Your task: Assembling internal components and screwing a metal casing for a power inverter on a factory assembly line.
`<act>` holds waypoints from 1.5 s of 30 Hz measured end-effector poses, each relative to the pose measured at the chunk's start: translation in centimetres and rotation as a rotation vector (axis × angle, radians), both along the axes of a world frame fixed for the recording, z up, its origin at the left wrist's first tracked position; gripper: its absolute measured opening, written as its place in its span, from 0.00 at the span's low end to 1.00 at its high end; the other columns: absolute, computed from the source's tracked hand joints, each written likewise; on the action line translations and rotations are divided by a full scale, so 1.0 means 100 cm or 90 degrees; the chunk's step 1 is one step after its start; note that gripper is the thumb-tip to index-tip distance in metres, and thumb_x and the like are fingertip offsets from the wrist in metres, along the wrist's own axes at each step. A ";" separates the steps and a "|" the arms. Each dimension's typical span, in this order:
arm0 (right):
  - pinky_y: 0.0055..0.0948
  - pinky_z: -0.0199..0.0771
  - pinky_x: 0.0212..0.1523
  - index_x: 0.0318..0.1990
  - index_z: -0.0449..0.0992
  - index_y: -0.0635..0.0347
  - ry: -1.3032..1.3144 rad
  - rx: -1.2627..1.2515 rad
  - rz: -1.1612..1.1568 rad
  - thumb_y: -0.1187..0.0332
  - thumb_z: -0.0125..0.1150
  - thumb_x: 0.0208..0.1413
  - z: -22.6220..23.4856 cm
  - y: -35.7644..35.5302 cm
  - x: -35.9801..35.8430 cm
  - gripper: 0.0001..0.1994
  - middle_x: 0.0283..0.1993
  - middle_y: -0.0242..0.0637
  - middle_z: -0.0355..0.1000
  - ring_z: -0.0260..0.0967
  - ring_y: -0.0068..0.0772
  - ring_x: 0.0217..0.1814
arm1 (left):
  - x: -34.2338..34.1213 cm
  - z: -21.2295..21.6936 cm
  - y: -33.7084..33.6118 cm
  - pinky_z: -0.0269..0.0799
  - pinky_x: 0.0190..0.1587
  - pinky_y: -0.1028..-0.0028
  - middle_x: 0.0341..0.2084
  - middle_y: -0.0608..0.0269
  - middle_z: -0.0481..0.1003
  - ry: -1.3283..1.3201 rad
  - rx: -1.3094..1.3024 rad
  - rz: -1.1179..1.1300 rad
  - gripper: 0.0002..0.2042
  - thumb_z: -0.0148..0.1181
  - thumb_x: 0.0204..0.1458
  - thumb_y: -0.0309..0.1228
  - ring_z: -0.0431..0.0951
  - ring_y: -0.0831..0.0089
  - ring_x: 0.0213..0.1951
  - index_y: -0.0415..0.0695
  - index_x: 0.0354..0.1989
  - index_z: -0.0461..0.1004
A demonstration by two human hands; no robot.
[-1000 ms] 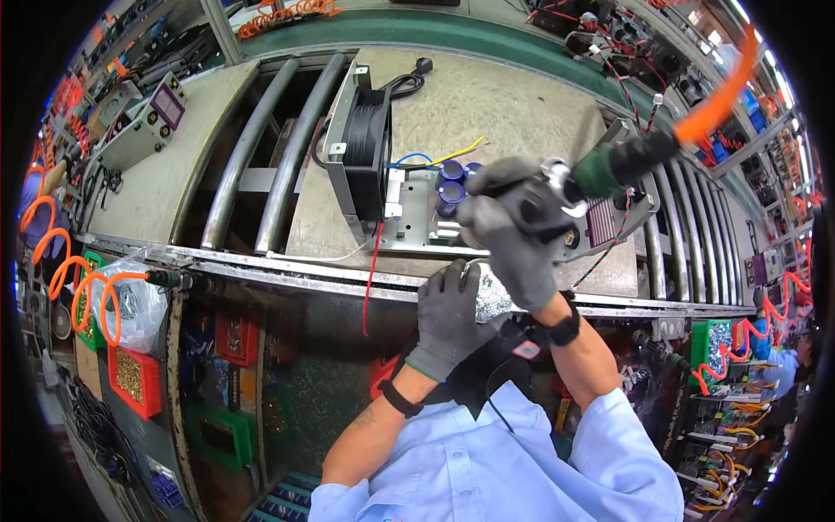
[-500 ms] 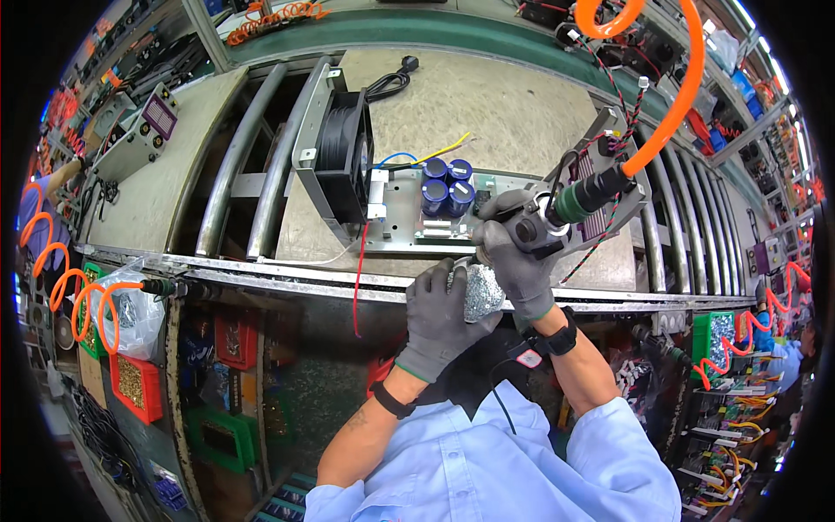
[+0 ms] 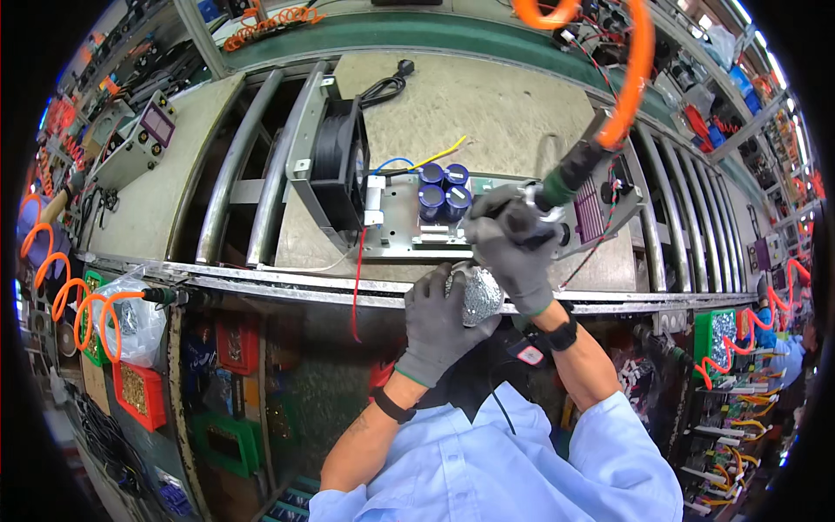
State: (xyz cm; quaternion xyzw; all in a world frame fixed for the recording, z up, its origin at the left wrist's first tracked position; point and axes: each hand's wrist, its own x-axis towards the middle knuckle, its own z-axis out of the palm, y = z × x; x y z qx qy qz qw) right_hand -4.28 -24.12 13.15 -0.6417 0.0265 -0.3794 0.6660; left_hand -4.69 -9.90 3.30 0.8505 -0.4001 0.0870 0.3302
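Note:
My gloved left hand (image 3: 437, 324) is closed around a rounded mass of small silvery pieces that look like screws (image 3: 481, 296), just in front of the bench edge. Whatever contains them is hidden by the fingers. My gloved right hand (image 3: 511, 252) grips an air screwdriver (image 3: 527, 217), smeared by motion, with an orange hose (image 3: 633, 78) rising from its green-and-black fitting. Its tip cannot be seen. Behind both hands lies an open metal chassis (image 3: 400, 235) with a black fan (image 3: 335, 161), several blue capacitors (image 3: 444, 193) and a purple-grilled panel (image 3: 593, 209).
Metal rollers (image 3: 233, 165) flank the board (image 3: 487, 104) under the chassis. A coiled black power cord (image 3: 384, 87) lies behind the fan. Loose red wire (image 3: 357, 296) hangs over the front edge. Below left stand a red bin (image 3: 139, 393) and a plastic bag (image 3: 137, 317); a green bin (image 3: 715, 335) is at right.
My right hand has tilted the air screwdriver and shifted it slightly left, and the orange hose has swung left with it. My left hand stays nearly in place with the silvery pieces.

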 end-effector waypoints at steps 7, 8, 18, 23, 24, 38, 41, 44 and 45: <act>0.24 0.77 0.29 0.41 0.76 0.64 -0.038 -0.025 -0.192 0.83 0.62 0.55 0.046 -0.047 0.020 0.08 0.33 0.34 0.77 0.77 0.24 0.30 | -0.001 0.002 0.001 0.66 0.58 0.49 0.58 0.46 0.71 0.000 0.014 -0.010 0.41 0.70 0.42 0.62 0.71 0.47 0.57 0.43 0.58 0.75; 0.25 0.78 0.29 0.40 0.76 0.64 -0.045 -0.024 -0.196 0.83 0.62 0.55 0.047 -0.054 0.027 0.07 0.33 0.34 0.77 0.77 0.25 0.30 | -0.001 0.002 0.000 0.66 0.59 0.49 0.58 0.46 0.71 0.008 0.014 -0.011 0.41 0.70 0.42 0.62 0.71 0.47 0.57 0.43 0.59 0.75; 0.24 0.75 0.26 0.38 0.75 0.62 -0.107 -0.088 -0.204 0.82 0.62 0.54 0.025 -0.084 0.074 0.07 0.30 0.35 0.76 0.76 0.23 0.27 | 0.000 0.004 0.000 0.66 0.58 0.52 0.58 0.49 0.71 -0.005 0.033 -0.004 0.43 0.69 0.41 0.63 0.71 0.51 0.57 0.43 0.60 0.74; 0.24 0.75 0.28 0.35 0.76 0.61 -0.075 -0.111 -0.215 0.81 0.62 0.53 0.019 -0.088 0.088 0.05 0.27 0.30 0.75 0.74 0.21 0.26 | 0.000 0.006 0.001 0.67 0.57 0.53 0.57 0.50 0.72 -0.009 0.037 0.004 0.42 0.69 0.42 0.62 0.72 0.52 0.56 0.43 0.60 0.74; 0.24 0.75 0.28 0.36 0.76 0.62 -0.062 -0.085 -0.215 0.80 0.63 0.53 0.018 -0.090 0.090 0.05 0.27 0.31 0.76 0.75 0.21 0.26 | 0.000 0.005 0.000 0.67 0.57 0.53 0.57 0.50 0.72 -0.011 0.035 0.006 0.42 0.68 0.42 0.62 0.72 0.52 0.56 0.43 0.59 0.74; 0.24 0.76 0.28 0.39 0.76 0.63 -0.104 -0.043 -0.146 0.80 0.64 0.54 0.035 -0.075 0.069 0.07 0.30 0.32 0.76 0.75 0.22 0.27 | -0.002 0.000 -0.001 0.68 0.58 0.51 0.56 0.47 0.72 -0.009 -0.005 0.013 0.43 0.73 0.39 0.60 0.71 0.49 0.54 0.38 0.58 0.73; 0.23 0.77 0.28 0.45 0.75 0.64 -0.106 0.064 -0.073 0.82 0.63 0.57 0.034 -0.038 0.023 0.09 0.36 0.33 0.78 0.76 0.22 0.30 | -0.001 -0.002 -0.001 0.69 0.57 0.51 0.55 0.47 0.72 -0.021 -0.036 0.015 0.42 0.74 0.39 0.59 0.71 0.48 0.55 0.38 0.56 0.73; 0.22 0.77 0.33 0.42 0.76 0.65 -0.054 0.090 0.023 0.83 0.62 0.55 0.026 -0.012 -0.010 0.08 0.39 0.37 0.78 0.76 0.22 0.36 | -0.002 -0.003 -0.002 0.69 0.57 0.51 0.56 0.46 0.72 -0.038 -0.051 0.010 0.41 0.74 0.40 0.58 0.71 0.48 0.55 0.38 0.55 0.73; 0.23 0.77 0.34 0.39 0.76 0.65 -0.046 0.044 0.001 0.84 0.63 0.53 0.021 -0.006 -0.013 0.08 0.39 0.37 0.78 0.76 0.22 0.36 | -0.001 -0.003 -0.002 0.69 0.57 0.51 0.56 0.46 0.72 -0.038 -0.050 0.007 0.41 0.74 0.40 0.58 0.71 0.48 0.55 0.38 0.56 0.73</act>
